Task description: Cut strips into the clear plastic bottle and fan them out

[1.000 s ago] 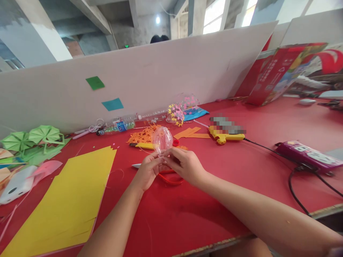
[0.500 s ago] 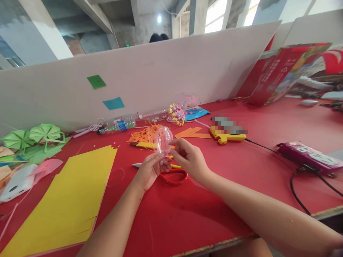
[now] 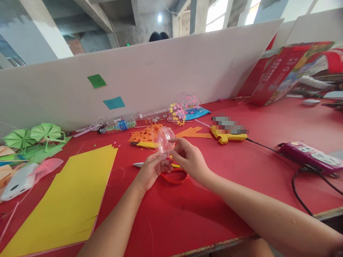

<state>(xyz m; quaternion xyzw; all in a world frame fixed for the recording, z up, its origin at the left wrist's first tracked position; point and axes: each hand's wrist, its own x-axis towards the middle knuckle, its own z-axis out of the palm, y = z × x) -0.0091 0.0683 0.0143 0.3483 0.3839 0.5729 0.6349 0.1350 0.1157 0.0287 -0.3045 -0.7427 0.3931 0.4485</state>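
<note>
A clear plastic ball (image 3: 164,138) is held up over the red table (image 3: 214,185) between both hands. My left hand (image 3: 151,172) pinches its lower edge from below. My right hand (image 3: 187,157) pinches its right side with thumb and fingers closed. Red-handled scissors (image 3: 173,175) lie on the table right under the hands, partly hidden by them. A yellow-handled tool (image 3: 144,145) lies just behind the ball.
A big yellow paper sheet (image 3: 64,200) lies at left, green folded paper fans (image 3: 34,137) beyond it. Orange paper scraps (image 3: 143,135), a star-covered ball (image 3: 176,114), a yellow glue gun (image 3: 227,136) and a purple power strip (image 3: 308,154) with black cables sit behind and right. A white partition (image 3: 160,71) backs the table.
My right hand rose from under the ball to its right side. The ball turned between the fingers and sits slightly higher and farther right.
</note>
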